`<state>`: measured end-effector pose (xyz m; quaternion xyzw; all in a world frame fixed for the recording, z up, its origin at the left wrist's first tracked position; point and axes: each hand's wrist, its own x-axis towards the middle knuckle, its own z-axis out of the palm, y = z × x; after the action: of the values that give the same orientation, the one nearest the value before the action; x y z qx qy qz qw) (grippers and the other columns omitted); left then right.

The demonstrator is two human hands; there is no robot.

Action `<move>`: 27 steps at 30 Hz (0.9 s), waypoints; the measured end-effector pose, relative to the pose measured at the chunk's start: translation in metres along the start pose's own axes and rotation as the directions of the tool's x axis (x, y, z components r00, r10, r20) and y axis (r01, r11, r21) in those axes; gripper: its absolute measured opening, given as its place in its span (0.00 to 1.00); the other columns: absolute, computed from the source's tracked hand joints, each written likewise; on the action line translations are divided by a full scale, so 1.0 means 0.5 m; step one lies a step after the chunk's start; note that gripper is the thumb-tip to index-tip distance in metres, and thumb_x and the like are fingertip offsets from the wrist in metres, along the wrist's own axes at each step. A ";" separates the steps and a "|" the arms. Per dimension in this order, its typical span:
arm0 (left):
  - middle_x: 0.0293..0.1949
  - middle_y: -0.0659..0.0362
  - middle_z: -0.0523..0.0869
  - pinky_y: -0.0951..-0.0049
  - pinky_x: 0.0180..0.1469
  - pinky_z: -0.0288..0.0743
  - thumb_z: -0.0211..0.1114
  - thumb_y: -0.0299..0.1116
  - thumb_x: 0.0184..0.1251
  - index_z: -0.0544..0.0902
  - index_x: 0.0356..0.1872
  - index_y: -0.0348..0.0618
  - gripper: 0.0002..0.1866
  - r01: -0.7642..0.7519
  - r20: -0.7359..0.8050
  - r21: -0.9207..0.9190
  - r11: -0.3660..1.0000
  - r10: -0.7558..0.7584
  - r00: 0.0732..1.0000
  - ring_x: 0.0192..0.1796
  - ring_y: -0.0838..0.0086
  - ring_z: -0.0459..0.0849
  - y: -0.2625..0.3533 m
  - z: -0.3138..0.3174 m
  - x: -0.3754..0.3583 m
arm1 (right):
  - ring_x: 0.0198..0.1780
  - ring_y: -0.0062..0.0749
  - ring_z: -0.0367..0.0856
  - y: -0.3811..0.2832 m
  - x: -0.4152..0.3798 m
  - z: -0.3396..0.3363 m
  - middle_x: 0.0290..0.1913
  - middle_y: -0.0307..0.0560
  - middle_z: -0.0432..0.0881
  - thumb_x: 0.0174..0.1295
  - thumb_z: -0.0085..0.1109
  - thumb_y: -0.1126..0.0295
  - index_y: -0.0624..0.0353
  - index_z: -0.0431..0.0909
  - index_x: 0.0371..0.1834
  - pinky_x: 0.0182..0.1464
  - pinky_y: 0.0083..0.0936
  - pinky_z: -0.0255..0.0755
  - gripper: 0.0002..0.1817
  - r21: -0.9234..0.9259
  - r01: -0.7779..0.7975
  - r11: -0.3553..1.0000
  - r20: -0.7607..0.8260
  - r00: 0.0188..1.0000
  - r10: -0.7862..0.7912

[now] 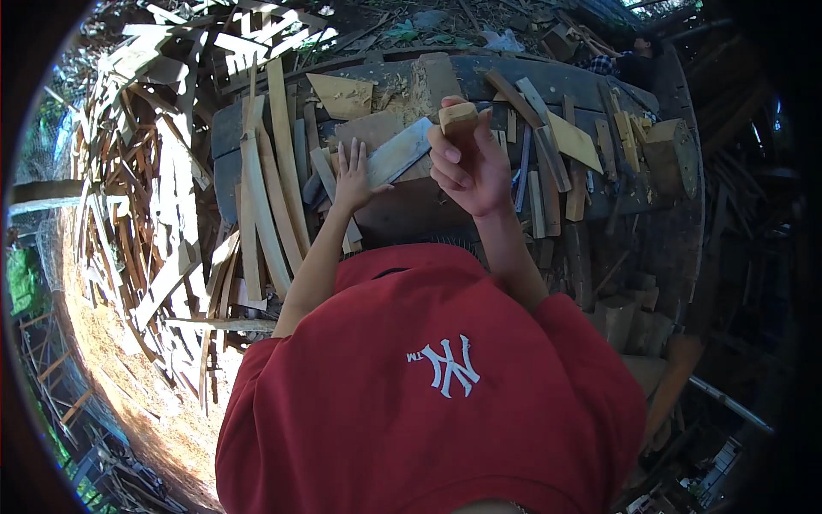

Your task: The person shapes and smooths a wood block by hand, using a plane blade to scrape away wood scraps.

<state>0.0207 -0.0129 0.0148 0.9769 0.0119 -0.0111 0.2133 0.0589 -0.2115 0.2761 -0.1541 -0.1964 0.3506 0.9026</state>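
Right hand (469, 167) clamped on small pale wooden block (457, 116), raised above the dark plank workbench (548, 81). Left hand (352, 176) spread flat beside long grey blade (396, 154), whose axis slants up toward the block.

Wood strips (274, 188) on workbench (599, 86); scrap pile (145, 171) left of it

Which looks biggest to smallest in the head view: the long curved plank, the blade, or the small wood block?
1. Curved plank, by far the longest.
2. Blade by the left hand.
3. Wood block in the right hand, though nearer the camera.
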 end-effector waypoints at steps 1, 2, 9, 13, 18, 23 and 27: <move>0.78 0.46 0.45 0.51 0.77 0.39 0.70 0.69 0.43 0.47 0.76 0.35 0.67 -0.001 -0.002 0.007 1.000 0.001 1.000 0.78 0.44 0.32 0.000 0.000 0.000 | 0.15 0.14 0.56 0.001 0.000 -0.004 0.29 0.41 0.72 0.77 0.31 0.48 0.62 0.64 0.68 0.17 0.14 0.55 0.31 0.019 0.001 1.000 -0.016 1.000 -0.001; 0.78 0.46 0.45 0.51 0.77 0.39 0.70 0.69 0.43 0.47 0.76 0.35 0.67 -0.001 -0.006 0.015 1.000 0.001 1.000 0.78 0.44 0.32 0.000 -0.001 0.000 | 0.14 0.14 0.55 0.003 0.002 -0.007 0.28 0.41 0.72 0.77 0.30 0.47 0.62 0.64 0.68 0.16 0.13 0.54 0.31 0.038 0.002 0.999 -0.031 1.000 0.000; 0.78 0.48 0.46 0.50 0.77 0.42 0.69 0.69 0.44 0.48 0.76 0.36 0.65 -0.005 -0.027 0.042 0.999 0.006 1.000 0.78 0.44 0.33 0.003 -0.001 0.000 | 0.14 0.14 0.63 -0.004 0.010 -0.036 0.24 0.41 0.75 0.76 0.39 0.50 0.61 0.68 0.65 0.16 0.12 0.57 0.27 -0.245 -0.078 0.966 -0.162 0.986 0.038; 0.78 0.49 0.46 0.49 0.76 0.45 0.71 0.67 0.43 0.49 0.76 0.38 0.64 0.009 -0.033 0.041 0.999 -0.008 0.999 0.78 0.44 0.33 0.007 -0.007 -0.001 | 0.21 0.18 0.74 0.027 0.037 -0.071 0.28 0.44 0.80 0.73 0.51 0.57 0.63 0.75 0.57 0.24 0.15 0.67 0.21 -0.488 -0.094 0.868 -0.356 0.929 -0.100; 0.78 0.51 0.46 0.48 0.75 0.49 0.73 0.65 0.42 0.50 0.76 0.41 0.64 0.031 -0.039 0.003 1.000 -0.031 0.999 0.79 0.46 0.35 0.008 -0.004 -0.002 | 0.30 0.31 0.81 0.081 0.022 -0.280 0.38 0.52 0.83 0.67 0.60 0.62 0.63 0.80 0.49 0.35 0.25 0.75 0.16 -0.912 -0.301 0.278 -0.362 0.910 -0.203; 0.78 0.52 0.46 0.47 0.75 0.50 0.74 0.65 0.41 0.51 0.76 0.44 0.64 0.042 -0.045 -0.012 0.999 -0.042 0.998 0.79 0.47 0.35 0.006 -0.003 -0.003 | 0.40 0.47 0.81 0.101 -0.009 -0.450 0.42 0.53 0.79 0.59 0.64 0.65 0.57 0.84 0.42 0.43 0.37 0.75 0.11 -0.817 -0.300 -0.493 -0.178 0.944 -0.279; 0.78 0.53 0.46 0.47 0.74 0.50 0.74 0.64 0.40 0.51 0.76 0.45 0.64 0.070 -0.011 -0.019 0.997 -0.070 0.998 0.79 0.47 0.34 0.009 -0.008 -0.001 | 0.42 0.49 0.79 0.104 0.006 -0.499 0.40 0.53 0.76 0.61 0.63 0.65 0.56 0.83 0.40 0.44 0.40 0.74 0.09 -0.796 -0.370 -0.479 -0.204 0.909 -0.364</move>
<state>0.0202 -0.0152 0.0204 0.9739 0.0473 -0.0126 0.2216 0.1465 -0.2080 0.0368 -0.9231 -0.1994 -0.0358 0.3268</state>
